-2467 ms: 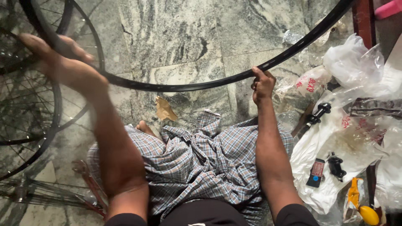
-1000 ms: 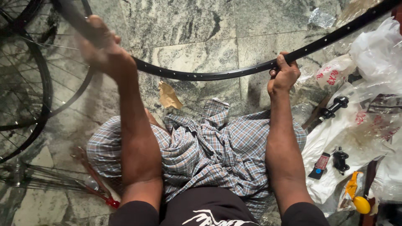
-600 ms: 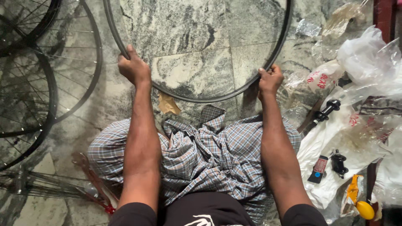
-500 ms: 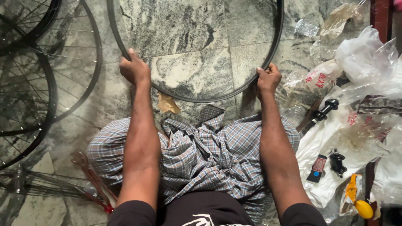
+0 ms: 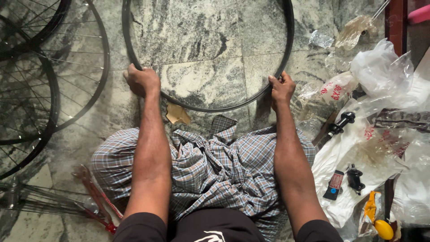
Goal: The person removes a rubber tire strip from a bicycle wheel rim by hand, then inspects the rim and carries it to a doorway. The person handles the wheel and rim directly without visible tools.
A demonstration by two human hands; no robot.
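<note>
Fingers of left hand (image 5: pixel 142 80) and right hand (image 5: pixel 282 88) clamped on black rim (image 5: pixel 206 107), white plastic bags (image 5: pixel 380 67) rightward.

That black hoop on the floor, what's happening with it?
A person sitting on the stone floor grips a bare black wheel rim with both hands: the left hand on its left side, the right hand on its right. The rim has no spokes and stands in front of the person's checked cloth. Spoked wheels lie to the left; plastic bags, a black hub part and small parts are strewn on the right.
</note>
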